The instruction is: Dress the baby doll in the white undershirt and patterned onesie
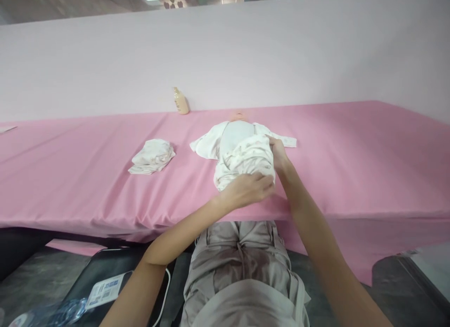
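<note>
On the pink cover lies a small baby-sized figure (239,116), its head at the far side; I cannot tell whether it is a doll. A pale top (236,132) covers its chest, with white sleeves spread to both sides. Over its lower body is a bunched white patterned baby garment (244,158). My left hand (252,188) is closed at the garment's near right edge, fingers pinched together. Higher up on the right side, my right hand (277,151) grips the garment's edge between thumb and fingers. The figure's legs are hidden under the cloth.
A folded stack of white cloth (152,156) lies to the left on the pink-covered table (333,177). At the back, a cream pump bottle (180,102) stands by the white wall (225,59). Below left are a black chair (112,263) and a clear plastic bottle (66,313).
</note>
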`<state>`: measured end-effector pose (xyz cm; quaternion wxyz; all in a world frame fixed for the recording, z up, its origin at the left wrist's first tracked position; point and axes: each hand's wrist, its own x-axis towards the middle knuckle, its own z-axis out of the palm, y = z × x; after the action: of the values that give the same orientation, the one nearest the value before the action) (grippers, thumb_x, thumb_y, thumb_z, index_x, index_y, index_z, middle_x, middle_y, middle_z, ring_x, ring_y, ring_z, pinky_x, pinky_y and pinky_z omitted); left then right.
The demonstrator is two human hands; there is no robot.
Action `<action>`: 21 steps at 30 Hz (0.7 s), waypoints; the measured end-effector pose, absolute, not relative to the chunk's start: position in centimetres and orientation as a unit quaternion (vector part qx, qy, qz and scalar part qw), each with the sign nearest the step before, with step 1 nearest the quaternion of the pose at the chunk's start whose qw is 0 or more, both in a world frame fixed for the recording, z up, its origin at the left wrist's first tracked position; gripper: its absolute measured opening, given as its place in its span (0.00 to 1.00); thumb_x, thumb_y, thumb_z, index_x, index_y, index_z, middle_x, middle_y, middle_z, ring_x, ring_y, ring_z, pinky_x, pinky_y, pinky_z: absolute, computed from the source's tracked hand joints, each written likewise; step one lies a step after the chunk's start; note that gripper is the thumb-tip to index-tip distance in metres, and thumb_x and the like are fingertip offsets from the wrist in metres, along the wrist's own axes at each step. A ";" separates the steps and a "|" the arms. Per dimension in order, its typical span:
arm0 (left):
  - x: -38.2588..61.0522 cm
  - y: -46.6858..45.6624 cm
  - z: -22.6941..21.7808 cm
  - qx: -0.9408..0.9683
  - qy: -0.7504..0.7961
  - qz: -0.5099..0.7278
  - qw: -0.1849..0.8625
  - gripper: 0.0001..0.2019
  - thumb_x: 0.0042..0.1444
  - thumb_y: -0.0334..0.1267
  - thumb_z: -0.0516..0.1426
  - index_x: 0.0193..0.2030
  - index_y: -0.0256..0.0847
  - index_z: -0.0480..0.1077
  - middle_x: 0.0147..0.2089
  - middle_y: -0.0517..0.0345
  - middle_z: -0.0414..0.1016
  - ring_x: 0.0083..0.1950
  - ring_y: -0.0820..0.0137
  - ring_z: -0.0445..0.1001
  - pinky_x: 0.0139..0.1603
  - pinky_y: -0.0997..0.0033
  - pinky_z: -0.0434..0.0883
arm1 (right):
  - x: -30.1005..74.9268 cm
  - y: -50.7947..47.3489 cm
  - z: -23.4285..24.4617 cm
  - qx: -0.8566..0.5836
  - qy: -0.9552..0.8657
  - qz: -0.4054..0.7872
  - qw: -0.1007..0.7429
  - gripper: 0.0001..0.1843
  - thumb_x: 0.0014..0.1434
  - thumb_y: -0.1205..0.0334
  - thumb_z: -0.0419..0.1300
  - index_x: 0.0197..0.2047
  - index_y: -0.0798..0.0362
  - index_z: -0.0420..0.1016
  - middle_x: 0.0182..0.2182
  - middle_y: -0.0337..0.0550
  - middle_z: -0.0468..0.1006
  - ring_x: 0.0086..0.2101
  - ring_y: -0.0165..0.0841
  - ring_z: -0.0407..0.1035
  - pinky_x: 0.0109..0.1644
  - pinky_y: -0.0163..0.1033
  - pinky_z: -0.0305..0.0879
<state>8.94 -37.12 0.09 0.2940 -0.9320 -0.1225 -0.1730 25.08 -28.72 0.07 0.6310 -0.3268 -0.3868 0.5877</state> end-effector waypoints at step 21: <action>6.5 -26.5 -2.2 -0.872 -0.308 -0.372 -0.078 0.08 0.55 0.38 0.55 0.39 0.42 0.74 0.41 0.56 0.77 0.44 0.66 0.72 0.50 0.62 0.63 | 26.6 -27.5 -1.3 -0.488 -0.589 0.323 0.557 0.19 0.40 0.66 0.53 0.38 0.55 0.73 0.33 0.44 0.73 0.32 0.35 0.66 0.38 0.40 0.62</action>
<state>6.52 -26.50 -2.22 -0.0779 -0.8724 -0.3079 -0.3716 26.57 -27.50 -1.27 0.5568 -0.4881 -0.5891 0.3235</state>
